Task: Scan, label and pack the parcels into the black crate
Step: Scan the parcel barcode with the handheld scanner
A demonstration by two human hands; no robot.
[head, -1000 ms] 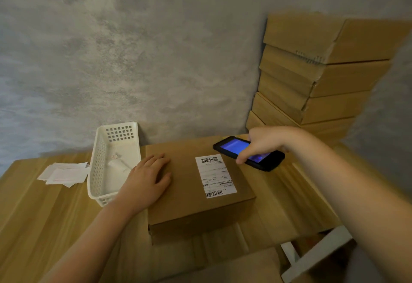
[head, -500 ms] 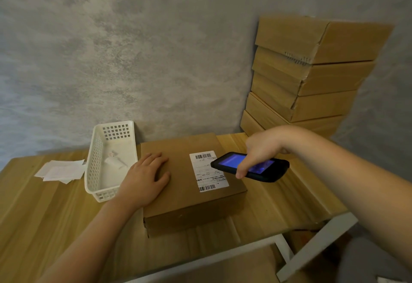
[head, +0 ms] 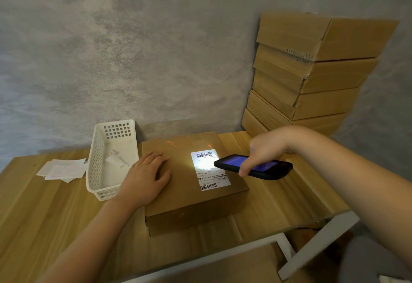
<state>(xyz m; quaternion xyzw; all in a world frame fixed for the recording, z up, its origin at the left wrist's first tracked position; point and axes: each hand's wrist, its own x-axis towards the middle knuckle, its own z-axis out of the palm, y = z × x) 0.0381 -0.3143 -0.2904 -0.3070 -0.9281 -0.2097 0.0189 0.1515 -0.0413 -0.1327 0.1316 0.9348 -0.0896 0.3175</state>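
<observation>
A flat brown cardboard parcel [head: 185, 191] lies on the wooden table [head: 44, 215]. A white shipping label [head: 210, 171] with barcodes is stuck on its top right. My left hand [head: 145, 178] rests flat on the parcel's left side, fingers straight. My right hand [head: 265, 149] grips a black handheld scanner [head: 263, 168] with a lit blue screen, held just above the label's right edge. A bright white light spot falls on the label, and red marks show on the parcel's far edge. The black crate is not in view.
A white perforated plastic basket [head: 98, 171] with small paper slips stands left of the parcel. Loose white sheets [head: 62, 169] lie further left. A stack of several cardboard boxes [head: 312, 77] rises at the back right against the grey wall. The table's white leg [head: 316, 244] is at lower right.
The scanner has come left and down over the label. Its light now shines on the label, with red marks on the parcel. My left hand stays on the parcel.
</observation>
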